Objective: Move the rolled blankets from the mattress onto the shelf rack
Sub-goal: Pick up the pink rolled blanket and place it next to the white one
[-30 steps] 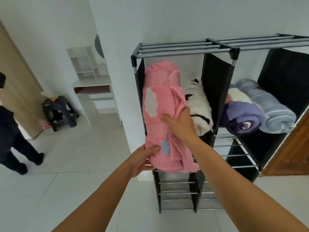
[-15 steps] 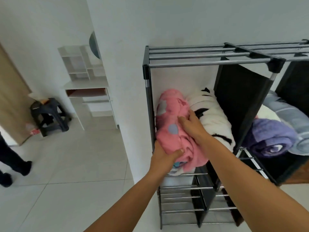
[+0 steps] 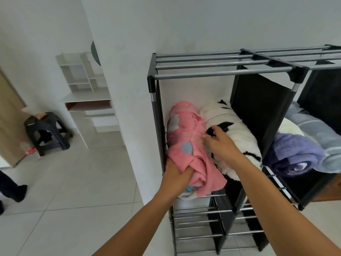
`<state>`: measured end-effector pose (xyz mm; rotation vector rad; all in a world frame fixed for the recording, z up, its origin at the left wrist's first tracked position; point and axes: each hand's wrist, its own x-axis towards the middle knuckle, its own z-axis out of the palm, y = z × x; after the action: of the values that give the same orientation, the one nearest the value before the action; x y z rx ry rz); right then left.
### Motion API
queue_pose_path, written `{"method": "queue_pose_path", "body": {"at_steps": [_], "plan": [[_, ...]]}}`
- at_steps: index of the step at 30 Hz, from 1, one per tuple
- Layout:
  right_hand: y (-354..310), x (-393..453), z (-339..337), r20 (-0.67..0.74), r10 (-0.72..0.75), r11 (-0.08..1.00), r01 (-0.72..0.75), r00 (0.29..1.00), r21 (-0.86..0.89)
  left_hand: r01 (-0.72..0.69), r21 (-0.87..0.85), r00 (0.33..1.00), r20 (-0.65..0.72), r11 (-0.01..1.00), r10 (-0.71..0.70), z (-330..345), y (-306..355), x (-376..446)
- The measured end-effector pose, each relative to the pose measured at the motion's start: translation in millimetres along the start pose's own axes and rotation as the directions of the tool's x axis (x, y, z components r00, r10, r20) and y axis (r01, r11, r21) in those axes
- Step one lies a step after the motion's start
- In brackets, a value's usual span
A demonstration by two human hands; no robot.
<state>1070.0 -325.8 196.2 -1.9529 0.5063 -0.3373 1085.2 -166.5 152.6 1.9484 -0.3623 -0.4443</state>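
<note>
A pink rolled blanket [image 3: 186, 133] with pale patches lies in the left compartment of the black shelf rack [image 3: 212, 74], beside a white and black rolled blanket [image 3: 238, 133]. My left hand [image 3: 176, 178] grips the pink roll's near end, its fingers tucked under a fold. My right hand [image 3: 220, 145] hovers between the two rolls with loosely spread fingers, touching the white and black one. A purple roll [image 3: 293, 154] and a pale blue roll [image 3: 313, 126] fill the right compartment. The mattress is out of view.
Lower rack shelves [image 3: 199, 224] of metal bars show below. A white wall corner [image 3: 129, 108] stands left of the rack. Further left are a white desk unit [image 3: 86, 100], a black stool [image 3: 48, 132] and a person's leg [image 3: 13, 189] on the tiled floor.
The pink roll has gone from upright in front of the rack to lying inside the left compartment. My right hand has let go of it and shifted toward the white and black roll.
</note>
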Motion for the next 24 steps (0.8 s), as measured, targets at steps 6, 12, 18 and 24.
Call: {"method": "queue_pose_path", "body": {"at_steps": [6, 12, 18, 24], "plan": [[9.8, -8.6, -6.4, -0.067, -0.043, 0.983, 0.031, 0.997, -0.179, -0.125, 0.583, 0.976, 0.218, 0.803, -0.006, -14.9, 27.1, -3.1], [20.5, -19.7, -3.3, -0.050, -0.066, 0.965, 0.052, 0.997, -0.258, -0.268, 0.701, 0.916, 0.397, 0.661, -0.050, -18.2, 60.9, -15.2], [44.0, -59.8, -26.1, -0.135, -0.015, 0.999, 0.009, 0.991, -0.048, -0.385, 0.743, 0.916, 0.378, 0.547, 0.130, -29.5, 84.7, -9.4], [111.3, -153.9, -75.5, -0.429, 0.249, 0.968, -0.238, 0.868, 0.081, -0.498, 0.051, 0.726, 0.570, 0.866, 0.384, 72.3, 93.9, 3.5]]}}
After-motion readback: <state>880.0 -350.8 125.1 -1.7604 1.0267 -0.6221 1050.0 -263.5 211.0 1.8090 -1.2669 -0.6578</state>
